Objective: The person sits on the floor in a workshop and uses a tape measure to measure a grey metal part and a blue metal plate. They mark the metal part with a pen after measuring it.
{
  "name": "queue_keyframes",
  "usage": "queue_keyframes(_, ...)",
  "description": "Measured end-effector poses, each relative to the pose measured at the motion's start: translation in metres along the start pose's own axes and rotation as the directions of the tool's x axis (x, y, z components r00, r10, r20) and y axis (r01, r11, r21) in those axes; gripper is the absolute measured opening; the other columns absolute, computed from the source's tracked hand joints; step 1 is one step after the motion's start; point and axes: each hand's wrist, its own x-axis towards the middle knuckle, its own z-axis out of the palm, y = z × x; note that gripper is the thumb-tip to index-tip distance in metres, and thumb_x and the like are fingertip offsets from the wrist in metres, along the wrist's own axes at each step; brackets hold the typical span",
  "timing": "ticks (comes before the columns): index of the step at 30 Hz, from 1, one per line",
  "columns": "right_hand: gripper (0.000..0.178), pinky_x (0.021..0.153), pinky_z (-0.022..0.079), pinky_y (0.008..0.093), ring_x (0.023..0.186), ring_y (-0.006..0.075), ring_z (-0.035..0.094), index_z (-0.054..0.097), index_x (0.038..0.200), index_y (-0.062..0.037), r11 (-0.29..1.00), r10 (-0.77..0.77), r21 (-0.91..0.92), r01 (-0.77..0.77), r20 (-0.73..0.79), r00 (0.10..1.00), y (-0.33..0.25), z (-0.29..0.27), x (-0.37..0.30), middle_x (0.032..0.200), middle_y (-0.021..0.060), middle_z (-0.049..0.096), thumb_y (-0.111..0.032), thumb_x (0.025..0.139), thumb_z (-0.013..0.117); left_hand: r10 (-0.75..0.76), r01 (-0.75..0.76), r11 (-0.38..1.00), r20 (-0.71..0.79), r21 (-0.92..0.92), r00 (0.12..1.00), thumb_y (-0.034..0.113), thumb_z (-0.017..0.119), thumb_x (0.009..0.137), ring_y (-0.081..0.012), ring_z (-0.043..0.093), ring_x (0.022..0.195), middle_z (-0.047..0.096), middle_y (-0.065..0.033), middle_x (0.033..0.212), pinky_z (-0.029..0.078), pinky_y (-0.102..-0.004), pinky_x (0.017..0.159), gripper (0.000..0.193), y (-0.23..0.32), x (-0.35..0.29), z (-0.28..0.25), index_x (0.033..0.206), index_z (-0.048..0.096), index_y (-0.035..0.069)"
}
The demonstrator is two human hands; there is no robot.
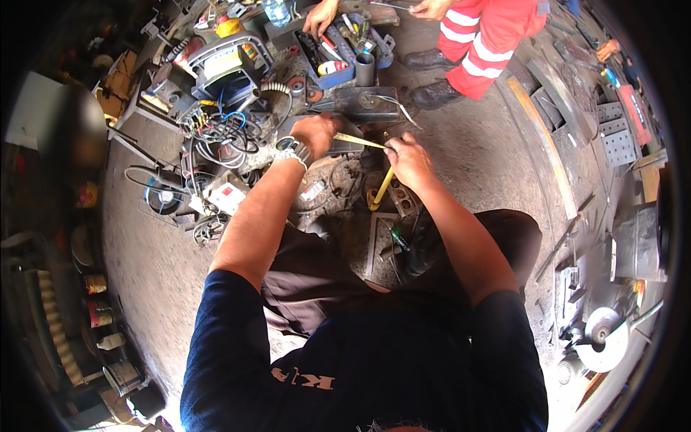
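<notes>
A: Left hand (314,133), wristwatch (291,150) on the wrist: closed around one end of a yellow tape strip (360,140).

B: Right hand (407,160): fingers pinched on the strip's other end. Strip stretched taut between both hands, level, above a dark metal plate (363,104).

A: Just below the right hand: a yellow-handled tool (381,189), slanted, lying on the gritty floor (482,151). Whether touched by the hand, not clear.

B: Beside the left hand, outward: a tangle of cables (223,137) and a grey machine casing (227,65).

A: Beyond both hands: a blue toolbox (338,57), another person's hand (320,18) resting at its edge, orange trousers with reflective bands (482,39).

B: Far to the right of the right hand: an angle grinder disc (601,338), metal offcuts (612,133).
</notes>
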Motion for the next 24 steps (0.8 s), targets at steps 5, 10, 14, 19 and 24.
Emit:
queue_keyframes(5,0.015,0.083,0.054,0.0523,0.098,0.0396,0.067,0.07,0.107,-0.0133,1.0,-0.019,0.015,0.019,0.0,1.0,0.001,-0.001,0.007,0.11,0.0138,0.061,-0.024,0.097,0.064,0.021,-0.019,0.997,0.023,-0.069,1.0,0.013,0.055,0.089,-0.0345,0.069,0.104,0.07,-0.0092,0.114,0.056,-0.0463,0.088,0.033,-0.009,0.004,0.001,0.115,0.071,0.023)
queue_keyframes(10,0.015,0.08,0.054,0.0499,0.092,0.0403,0.067,0.069,0.105,-0.0081,0.991,-0.116,-0.059,0.124,0.132,0.984,0.0,-0.014,0.025,0.105,0.0165,0.061,-0.019,0.095,0.067,0.07,-0.07,0.983,-0.006,-0.172,0.998,0.013,0.058,0.09,-0.0346,0.068,0.106,0.07,-0.0097,0.112,0.055,-0.0459,0.09,0.028,-0.017,0.003,0.001,0.113,0.072,0.022)
queue_keyframes(14,0.016,0.079,0.056,0.0501,0.093,0.0385,0.068,0.068,0.104,-0.0089,0.969,-0.182,-0.129,0.208,0.189,0.965,-0.008,-0.018,0.035,0.109,0.0138,0.061,-0.021,0.093,0.068,0.091,-0.1,0.95,-0.041,-0.295,0.995,0.015,0.068,0.089,-0.0353,0.068,0.105,0.072,-0.0122,0.106,0.054,-0.0455,0.09,0.018,-0.025,0.006,0.001,0.106,0.074,0.013)
queue_keyframes(19,0.02,0.078,0.054,0.051,0.092,0.04,0.067,0.065,0.101,-0.0081,0.986,-0.155,-0.051,0.161,0.105,0.982,-0.017,-0.001,0.037,0.108,0.0139,0.062,-0.026,0.094,0.07,0.09,-0.075,0.915,0.019,-0.397,0.996,0.017,0.072,0.088,-0.0354,0.069,0.102,0.073,-0.0142,0.107,0.054,-0.0434,0.09,0.019,-0.037,0.009,0.007,0.105,0.075,0.009)
queue_keyframes(24,0.02,0.076,0.053,0.0507,0.091,0.0409,0.066,0.065,0.1,-0.0086,0.982,-0.189,0.035,0.187,0.079,0.979,-0.006,0.004,0.047,0.098,0.0139,0.066,-0.028,0.096,0.068,0.084,-0.08,0.865,-0.014,-0.496,0.996,0.013,0.069,0.088,-0.0359,0.07,0.1,0.073,-0.0161,0.106,0.055,-0.043,0.09,0.02,-0.037,0.01,0.0,0.107,0.074,0.009)
